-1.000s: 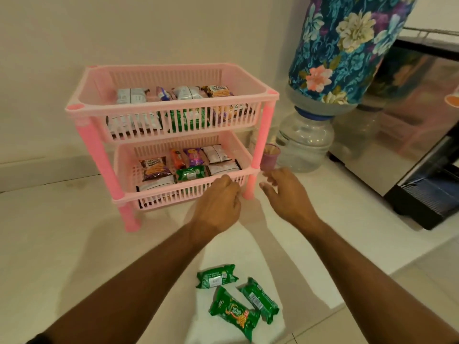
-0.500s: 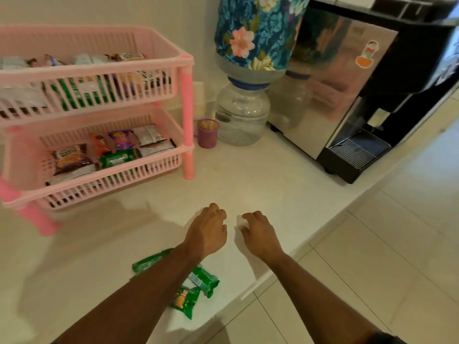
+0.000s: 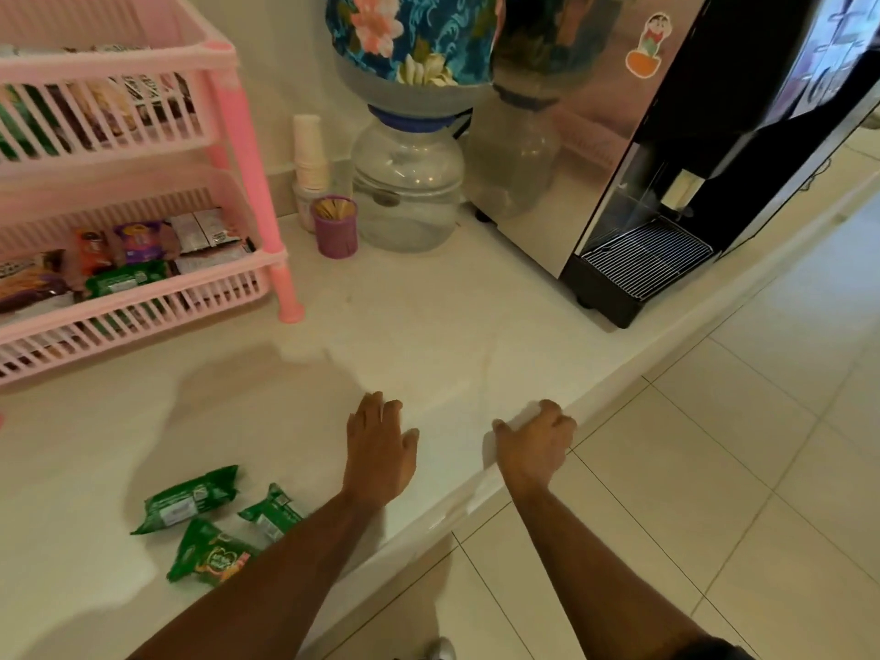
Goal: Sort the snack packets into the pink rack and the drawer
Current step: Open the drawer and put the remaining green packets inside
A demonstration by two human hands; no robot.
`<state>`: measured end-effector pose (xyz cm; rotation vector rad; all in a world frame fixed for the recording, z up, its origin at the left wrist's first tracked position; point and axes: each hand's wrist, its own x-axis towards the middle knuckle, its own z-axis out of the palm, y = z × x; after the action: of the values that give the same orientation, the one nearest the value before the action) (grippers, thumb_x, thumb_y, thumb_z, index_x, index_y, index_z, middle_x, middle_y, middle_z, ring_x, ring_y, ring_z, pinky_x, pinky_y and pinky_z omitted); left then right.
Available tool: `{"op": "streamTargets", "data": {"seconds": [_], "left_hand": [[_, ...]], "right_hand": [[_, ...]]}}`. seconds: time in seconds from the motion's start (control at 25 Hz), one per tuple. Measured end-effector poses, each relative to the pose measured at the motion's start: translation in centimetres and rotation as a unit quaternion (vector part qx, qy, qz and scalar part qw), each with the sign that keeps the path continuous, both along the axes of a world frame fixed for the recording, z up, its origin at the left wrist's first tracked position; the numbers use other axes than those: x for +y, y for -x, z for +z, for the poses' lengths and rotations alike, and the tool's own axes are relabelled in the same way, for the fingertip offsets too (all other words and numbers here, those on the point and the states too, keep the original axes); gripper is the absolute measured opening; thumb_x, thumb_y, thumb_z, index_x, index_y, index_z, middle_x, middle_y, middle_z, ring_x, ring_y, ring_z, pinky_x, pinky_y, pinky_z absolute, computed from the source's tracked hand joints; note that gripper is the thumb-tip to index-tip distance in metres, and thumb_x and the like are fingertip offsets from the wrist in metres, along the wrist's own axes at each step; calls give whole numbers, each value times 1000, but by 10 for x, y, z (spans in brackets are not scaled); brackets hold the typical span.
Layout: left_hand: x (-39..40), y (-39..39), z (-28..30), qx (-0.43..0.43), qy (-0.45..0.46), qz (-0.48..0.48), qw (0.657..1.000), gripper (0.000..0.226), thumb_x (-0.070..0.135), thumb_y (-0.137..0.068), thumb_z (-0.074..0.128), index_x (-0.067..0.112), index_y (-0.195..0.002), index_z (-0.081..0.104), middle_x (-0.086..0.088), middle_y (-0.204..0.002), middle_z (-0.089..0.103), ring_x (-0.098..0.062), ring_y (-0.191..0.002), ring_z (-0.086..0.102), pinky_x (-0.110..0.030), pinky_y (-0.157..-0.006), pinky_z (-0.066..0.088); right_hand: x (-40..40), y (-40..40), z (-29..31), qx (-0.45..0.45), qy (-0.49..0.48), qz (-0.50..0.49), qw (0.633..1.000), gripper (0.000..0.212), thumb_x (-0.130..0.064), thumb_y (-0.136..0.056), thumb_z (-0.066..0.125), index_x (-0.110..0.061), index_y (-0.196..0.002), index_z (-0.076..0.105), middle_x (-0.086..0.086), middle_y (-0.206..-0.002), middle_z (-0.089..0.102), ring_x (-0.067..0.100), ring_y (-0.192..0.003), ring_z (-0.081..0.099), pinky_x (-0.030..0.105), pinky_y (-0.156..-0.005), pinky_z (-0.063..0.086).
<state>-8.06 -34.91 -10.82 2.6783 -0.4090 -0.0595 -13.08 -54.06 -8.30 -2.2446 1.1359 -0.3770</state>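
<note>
Near the counter's front edge my left hand [image 3: 381, 445] lies flat, fingers spread, holding nothing; my right hand [image 3: 535, 440] curls empty over the edge itself. Three green snack packets [image 3: 190, 500] lie by the front edge left of my forearm, their print too blurred to read. At the left edge stands the pink rack [image 3: 228, 111], both tiers holding packets, with bare counter [image 3: 428, 335] between it and my hands.

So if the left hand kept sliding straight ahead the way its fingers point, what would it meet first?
The left hand points up the bare counter. That stretch looks free; the water jar seems the first thing in line, though depth is unclear.
</note>
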Motion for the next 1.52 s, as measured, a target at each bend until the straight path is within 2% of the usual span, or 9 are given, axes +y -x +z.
{"op": "streamTargets", "data": {"seconds": [0.12,0.2,0.32,0.48,0.76,0.96,1.12,1.36,1.52], "left_hand": [[-8,11,-3,-35,-26,38,998,42,35,-89,50,15,-126,51,-13,-143,44,-31,-137,36,-46,-110,35],[-12,17,-2,-47,-21,66,996,42,35,-91,47,17,-129,48,-9,-146,39,-27,-139,32,-46,-114,32],[-13,19,-3,-65,-34,65,995,40,33,-92,45,18,-129,46,-9,-147,40,-27,-141,31,-45,-116,29],[-11,18,-6,-67,-44,58,995,40,34,-93,47,16,-129,47,-13,-147,41,-30,-140,33,-47,-116,30],[-10,17,-7,-66,-43,57,995,43,34,-95,48,14,-133,48,-14,-148,42,-31,-140,33,-47,-116,29],[-9,16,-9,-69,-37,51,996,42,34,-94,47,13,-130,48,-16,-148,42,-32,-141,33,-49,-115,30],[-9,15,-12,-62,-53,49,995,46,36,-94,42,12,-133,48,-16,-149,42,-31,-143,31,-48,-116,29],[-8,13,-13,-50,-31,44,997,51,38,-96,47,10,-138,47,-20,-152,39,-33,-145,28,-49,-118,27],[-2,12,-4,-29,-35,24,999,52,38,-96,49,9,-140,46,-20,-152,37,-34,-145,27,-50,-114,30]], "right_hand": [[-16,0,-12,-47,-253,-100,961,104,-29,-66,91,-7,-145,26,18,-133,42,36,-116,52,46,-96,51],[-23,0,-14,-76,-409,-100,904,99,-24,-74,86,-10,-147,20,17,-115,59,28,-99,62,41,-93,53],[-30,3,-21,-90,-477,-70,872,68,-16,-83,78,-5,-133,34,6,-78,57,14,-62,53,30,-71,56],[-34,10,-29,-121,-518,-23,846,61,-21,-85,78,-9,-130,39,10,-108,62,19,-88,64,36,-81,61],[-31,28,-31,-112,-483,-48,867,48,-49,-97,52,-14,-126,36,11,-101,56,24,-87,61,38,-77,61],[-31,64,-27,-111,-430,-84,892,30,-31,-104,48,-13,-122,32,9,-107,54,21,-91,61,32,-65,57],[-33,99,-31,-100,-377,-126,912,31,-21,-101,52,-16,-125,34,10,-113,56,26,-99,60,43,-90,55],[-32,151,-29,-96,-320,-183,925,23,-25,-105,44,-15,-125,37,2,-96,55,24,-88,58,40,-78,50],[-37,172,-49,-60,-228,-225,946,28,-31,-105,42,-5,-117,46,13,-99,59,29,-89,61,43,-72,52]]}}
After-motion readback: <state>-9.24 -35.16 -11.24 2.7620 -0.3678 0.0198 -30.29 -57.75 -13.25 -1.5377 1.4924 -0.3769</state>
